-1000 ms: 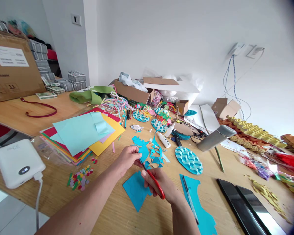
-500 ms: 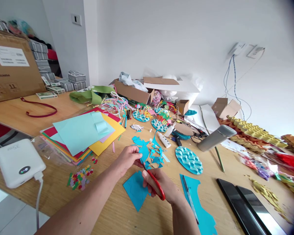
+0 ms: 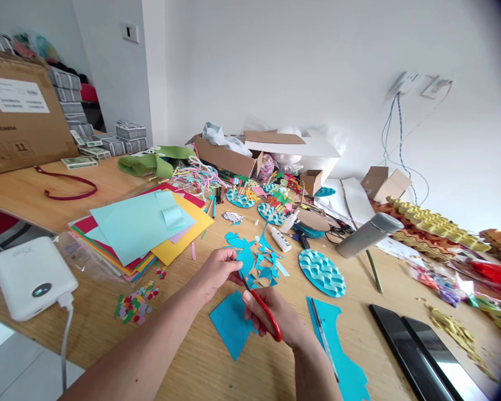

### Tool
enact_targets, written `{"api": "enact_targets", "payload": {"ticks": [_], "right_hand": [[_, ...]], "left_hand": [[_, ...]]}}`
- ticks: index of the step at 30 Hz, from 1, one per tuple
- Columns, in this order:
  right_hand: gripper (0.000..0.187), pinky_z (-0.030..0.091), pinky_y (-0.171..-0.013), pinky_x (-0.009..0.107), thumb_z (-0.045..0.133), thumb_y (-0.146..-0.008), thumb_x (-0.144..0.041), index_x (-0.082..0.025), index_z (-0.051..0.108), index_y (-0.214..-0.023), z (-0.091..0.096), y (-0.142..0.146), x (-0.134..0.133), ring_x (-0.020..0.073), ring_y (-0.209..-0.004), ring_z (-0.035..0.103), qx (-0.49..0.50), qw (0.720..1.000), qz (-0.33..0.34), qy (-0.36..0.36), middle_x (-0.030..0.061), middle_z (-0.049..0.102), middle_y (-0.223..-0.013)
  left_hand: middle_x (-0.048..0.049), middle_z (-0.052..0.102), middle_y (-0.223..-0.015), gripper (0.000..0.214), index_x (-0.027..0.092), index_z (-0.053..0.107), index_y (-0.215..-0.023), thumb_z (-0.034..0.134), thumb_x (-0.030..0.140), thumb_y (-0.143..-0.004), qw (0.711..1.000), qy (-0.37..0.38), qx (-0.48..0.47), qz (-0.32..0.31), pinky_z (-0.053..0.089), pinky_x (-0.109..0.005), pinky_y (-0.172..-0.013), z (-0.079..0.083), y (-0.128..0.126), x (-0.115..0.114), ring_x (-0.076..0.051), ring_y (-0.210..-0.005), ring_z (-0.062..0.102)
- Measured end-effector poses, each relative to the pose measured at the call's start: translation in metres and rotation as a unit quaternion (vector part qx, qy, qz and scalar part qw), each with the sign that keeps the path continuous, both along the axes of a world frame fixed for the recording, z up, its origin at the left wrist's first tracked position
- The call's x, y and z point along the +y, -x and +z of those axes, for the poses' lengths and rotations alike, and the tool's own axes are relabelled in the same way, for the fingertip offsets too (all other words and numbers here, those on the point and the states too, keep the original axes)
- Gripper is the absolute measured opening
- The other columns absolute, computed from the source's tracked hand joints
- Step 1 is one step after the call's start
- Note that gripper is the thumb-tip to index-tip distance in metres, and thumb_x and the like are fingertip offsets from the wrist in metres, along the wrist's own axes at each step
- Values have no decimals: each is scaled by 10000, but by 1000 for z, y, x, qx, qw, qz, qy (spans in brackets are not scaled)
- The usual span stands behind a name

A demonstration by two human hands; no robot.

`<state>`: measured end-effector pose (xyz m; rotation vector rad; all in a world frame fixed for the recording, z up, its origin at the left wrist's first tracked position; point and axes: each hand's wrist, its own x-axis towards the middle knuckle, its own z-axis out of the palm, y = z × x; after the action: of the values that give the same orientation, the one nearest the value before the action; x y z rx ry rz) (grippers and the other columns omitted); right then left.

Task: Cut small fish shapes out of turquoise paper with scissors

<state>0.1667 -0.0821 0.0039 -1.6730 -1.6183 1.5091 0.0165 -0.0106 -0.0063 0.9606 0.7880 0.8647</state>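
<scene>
My left hand pinches a small piece of blue paper between thumb and fingers. Red-handled scissors are gripped in my right hand, with the blades against the lower edge of that piece. Under my hands lies a blue paper square with faint drawn lines. Blue paper scraps are scattered just beyond. To the right, a pen rests on a larger cut blue sheet.
Stacked coloured paper and a white power bank are at left. A wavy blue oval, glue bottle, grey tumbler and two dark phones lie to the right. Boxes stand along the wall.
Hardly anything differs. Both hands, the scissors and the blue piece stay in nearly the same place.
</scene>
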Motion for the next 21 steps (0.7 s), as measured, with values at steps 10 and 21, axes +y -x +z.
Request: {"api": "enact_targets", "payload": {"ticks": [10, 21], "right_hand": [[601, 295, -367, 180, 476, -782, -728, -156, 533, -610, 1, 1, 0, 73, -383, 456, -8, 1000, -3, -3, -29, 490, -465], [579, 290, -346, 175, 499, -786, -703, -160, 528, -590, -2, -1, 0, 76, -364, 446, -9, 1000, -10, -10, -31, 473, -437]], "left_hand": [[42, 551, -535, 234, 189, 439, -616, 647, 296, -618, 1000, -3, 6, -2, 515, -290, -557, 0, -1, 0, -142, -523, 583], [48, 532, -527, 245, 188, 436, -607, 659, 290, -605, 1000, -2, 3, 4, 514, -284, -543, 1, -1, -1, -130, -503, 566]]}}
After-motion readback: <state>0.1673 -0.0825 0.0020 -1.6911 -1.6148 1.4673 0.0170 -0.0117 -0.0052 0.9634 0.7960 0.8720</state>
